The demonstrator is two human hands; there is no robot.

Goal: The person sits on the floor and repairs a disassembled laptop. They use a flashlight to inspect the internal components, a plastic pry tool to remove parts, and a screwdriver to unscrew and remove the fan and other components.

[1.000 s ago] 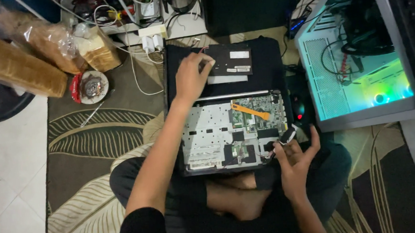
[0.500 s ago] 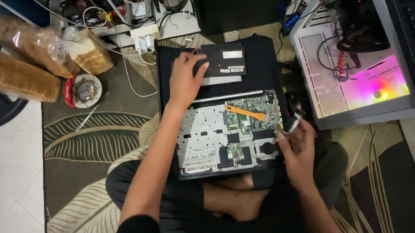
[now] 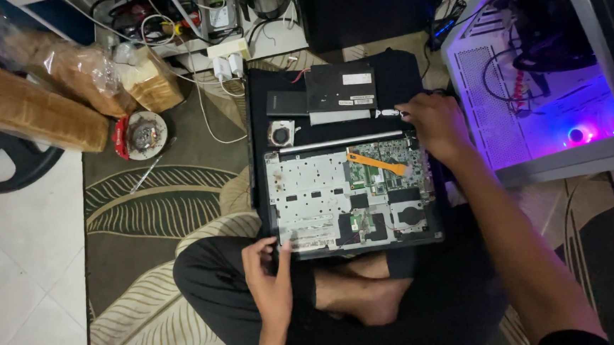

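While two hands [image 3: 271, 281] work, one opened laptop [image 3: 316, 200]

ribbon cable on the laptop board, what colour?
Orange; the ribbon cable runs diagonally across the green board. Head view shows it.

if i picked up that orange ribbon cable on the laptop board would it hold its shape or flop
The orange ribbon cable looks thin and flat, so it would probably bend easily. It seems very light. It lies across the exposed board, so tugging it could plausibly damage it.

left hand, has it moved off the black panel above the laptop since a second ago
Yes. The left hand has come down from the black panel to the near left corner of the opened laptop, by the lap.
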